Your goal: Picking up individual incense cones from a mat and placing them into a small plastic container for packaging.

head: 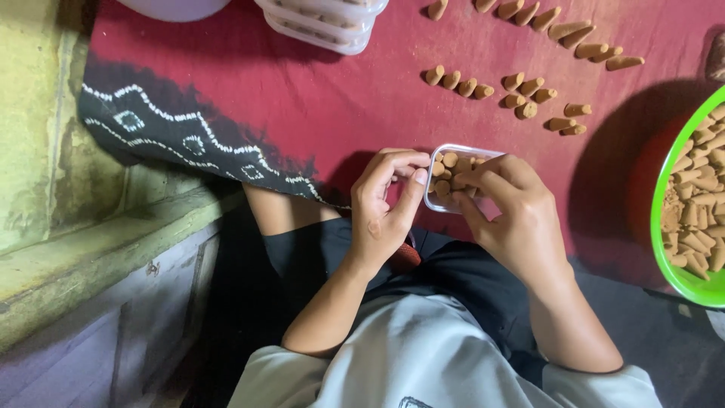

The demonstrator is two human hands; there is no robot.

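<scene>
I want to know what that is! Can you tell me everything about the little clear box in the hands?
The little clear box is a small see-through plastic tub with rounded corners and no lid on. It is packed with brown cones standing close together. The left hand grips its left edge, and the right hand covers its right side, fingers on the cones. It sits over a red cloth.

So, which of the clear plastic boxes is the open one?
The small clear box held between the left hand and right hand is open, showing brown cones inside. The stacked boxes at the top edge of the red cloth have lids on.
</scene>
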